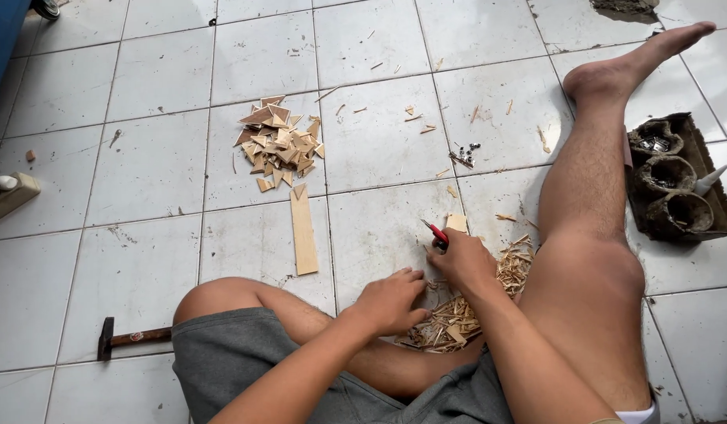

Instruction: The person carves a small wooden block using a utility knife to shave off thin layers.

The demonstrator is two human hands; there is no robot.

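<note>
I sit on a white tiled floor with my legs spread. My right hand [464, 263] grips a red-handled tool [435, 232], its red tip sticking out toward the far left. A small pale wood piece [457, 222] lies just beyond that hand. My left hand [391, 300] rests palm down beside it, fingers curled over a heap of thin wood splinters [456, 316] between my legs. What lies under the left hand is hidden.
A long flat wood strip [303, 230] lies ahead, with a pile of small wood offcuts [279, 144] beyond it. A hammer [131, 338] lies at the left. A dark tray with round cups [677, 179] sits right. Small screws [465, 155] lie farther out.
</note>
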